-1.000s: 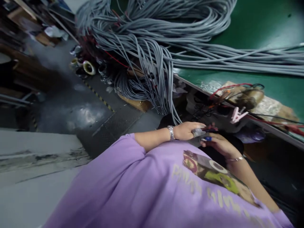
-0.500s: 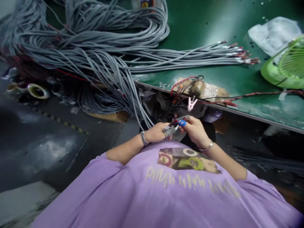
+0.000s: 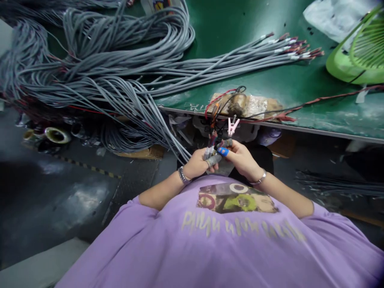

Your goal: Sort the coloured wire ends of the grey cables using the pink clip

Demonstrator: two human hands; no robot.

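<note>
My left hand (image 3: pixel 196 165) is closed around the ends of several grey cables, whose stripped tips (image 3: pixel 213 139) with dark red wires stick up past the fingers. A grey wrap (image 3: pixel 213 160) covers its thumb. Close beside it, my right hand (image 3: pixel 243 161) pinches thumb against forefinger. Blue tape (image 3: pixel 223 151) is on that thumb, and a grey wrap (image 3: pixel 228 142) is on the forefinger. What lies in this pinch is too small and hidden to name. From the left, grey cables (image 3: pixel 175 140) hang off the table and run down to my left wrist.
Bundled grey cables (image 3: pixel 120 60) cover the left of the green table (image 3: pixel 255 20), their stripped ends (image 3: pixel 300 50) pointing right. At the table edge sit a pink clip (image 3: pixel 233 126) and a taped block (image 3: pixel 249 106) with wires. A green fan (image 3: pixel 354 60) stands right. Rolls (image 3: pixel 57 135) lie lower left.
The stripped tips in my left hand now stand more upright and apart from my right fingers. My right hand has shifted slightly. The whole view has tilted a little.
</note>
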